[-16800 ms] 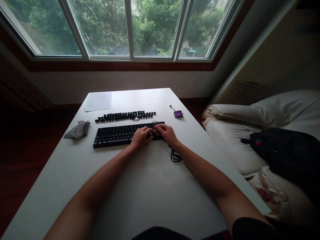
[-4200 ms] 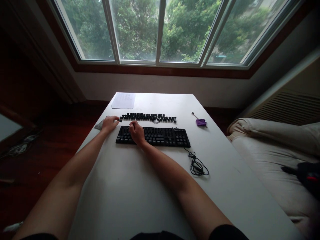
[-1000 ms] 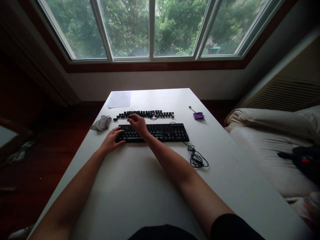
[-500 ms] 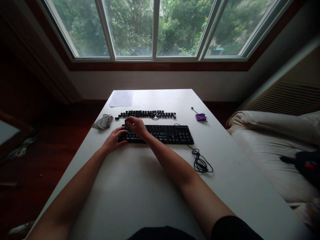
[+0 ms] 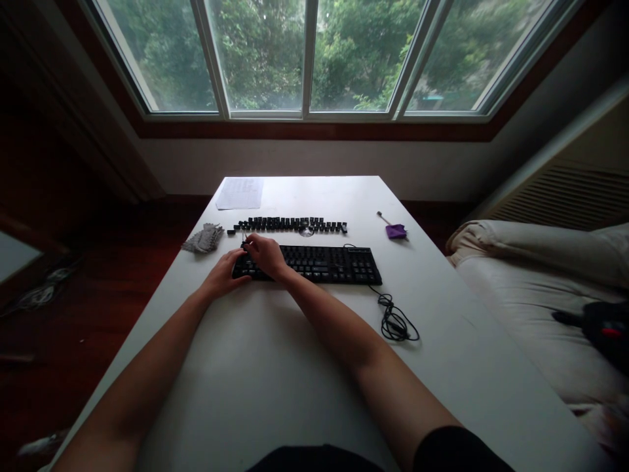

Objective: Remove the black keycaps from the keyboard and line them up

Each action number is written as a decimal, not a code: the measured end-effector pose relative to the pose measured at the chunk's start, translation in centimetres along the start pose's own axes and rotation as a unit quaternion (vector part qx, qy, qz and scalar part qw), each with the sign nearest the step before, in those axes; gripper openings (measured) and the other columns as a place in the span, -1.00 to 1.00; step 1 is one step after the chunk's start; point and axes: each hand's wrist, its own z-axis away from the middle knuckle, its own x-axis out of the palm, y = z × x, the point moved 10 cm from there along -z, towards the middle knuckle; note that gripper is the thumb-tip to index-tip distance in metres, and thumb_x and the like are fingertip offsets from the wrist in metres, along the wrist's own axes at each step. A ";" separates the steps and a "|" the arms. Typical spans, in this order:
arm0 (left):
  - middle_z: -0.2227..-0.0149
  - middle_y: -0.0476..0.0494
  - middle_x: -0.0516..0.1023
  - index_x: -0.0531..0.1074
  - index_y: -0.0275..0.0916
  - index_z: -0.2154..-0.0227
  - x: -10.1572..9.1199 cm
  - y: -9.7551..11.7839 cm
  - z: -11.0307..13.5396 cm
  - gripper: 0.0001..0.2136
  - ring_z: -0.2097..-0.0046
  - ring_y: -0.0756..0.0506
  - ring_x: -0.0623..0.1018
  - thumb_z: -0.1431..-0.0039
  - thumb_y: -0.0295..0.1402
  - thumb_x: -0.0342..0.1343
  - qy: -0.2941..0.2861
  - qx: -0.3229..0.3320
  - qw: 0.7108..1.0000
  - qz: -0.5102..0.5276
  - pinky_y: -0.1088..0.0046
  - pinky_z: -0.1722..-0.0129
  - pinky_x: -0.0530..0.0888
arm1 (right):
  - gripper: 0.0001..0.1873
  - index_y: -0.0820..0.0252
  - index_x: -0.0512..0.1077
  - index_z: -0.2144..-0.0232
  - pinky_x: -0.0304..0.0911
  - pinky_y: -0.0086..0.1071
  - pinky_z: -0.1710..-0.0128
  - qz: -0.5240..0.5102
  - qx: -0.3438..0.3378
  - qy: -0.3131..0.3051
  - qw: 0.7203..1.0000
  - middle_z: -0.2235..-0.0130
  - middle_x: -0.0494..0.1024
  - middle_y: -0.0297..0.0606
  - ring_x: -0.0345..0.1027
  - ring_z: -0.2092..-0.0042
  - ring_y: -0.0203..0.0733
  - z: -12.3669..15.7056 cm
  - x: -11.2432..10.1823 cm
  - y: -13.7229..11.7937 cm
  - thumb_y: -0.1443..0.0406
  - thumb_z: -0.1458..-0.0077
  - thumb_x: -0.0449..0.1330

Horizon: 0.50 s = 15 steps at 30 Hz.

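At the left of the white, smooth-topped counter [image 5: 236, 367], a crumpled grey cloth with a zigzag edge [image 5: 204, 238] lies just beyond the left hand [image 5: 223, 272]. That hand rests with thumb and fingers spread, around the left end of the long black plastic keyboard [image 5: 324, 264], seemingly steadying it. Next, the right hand [image 5: 266, 253] is above the keyboard's far-left part, fingertips pinched on a small dark piece [image 5: 244, 244], too small to identify. The keyboard's long axis runs left to right, most of it extending rightward from both hands; the left is nearer its end. Loose black keycaps [image 5: 289, 224] line up beyond it, roughly parallel. Rightmost are a coiled black cable [image 5: 397, 321] and a folded purple cloth [image 5: 396, 231].
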 end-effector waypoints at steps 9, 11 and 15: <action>-0.31 -0.28 0.29 0.22 -0.12 -0.28 0.2 -0.5 0.1 -0.28 -0.32 -0.34 0.31 -0.10 -0.04 0.27 0.005 0.008 1.000 -0.007 -0.05 -0.33 0.27 | -0.87 0.09 0.50 0.24 0.15 -0.38 0.29 0.021 0.042 0.031 0.998 0.38 0.56 -0.30 0.39 0.35 -0.17 -0.3 -0.4 1.8 0.19 -0.25 0.20; -0.31 -0.29 0.29 0.23 -0.13 -0.28 0.3 -0.6 0.1 -0.29 -0.32 -0.34 0.31 -0.10 -0.04 0.27 0.008 0.008 1.000 -0.009 -0.05 -0.34 0.27 | -0.87 0.10 0.49 0.24 0.14 -0.38 0.29 0.028 0.041 0.028 0.998 0.37 0.56 -0.28 0.39 0.35 -0.16 -0.3 -0.3 1.9 0.19 -0.26 0.20; -0.31 -0.29 0.29 0.25 -0.12 -0.27 0.3 -0.9 0.1 -0.28 -0.32 -0.37 0.31 -0.08 -0.03 0.29 0.012 0.000 1.000 -0.011 -0.07 -0.33 0.27 | -0.88 0.09 0.48 0.23 0.12 -0.38 0.30 0.057 0.033 -0.003 0.998 0.34 0.58 -0.26 0.40 0.32 -0.14 -0.3 0.2 1.4 0.20 -0.26 0.19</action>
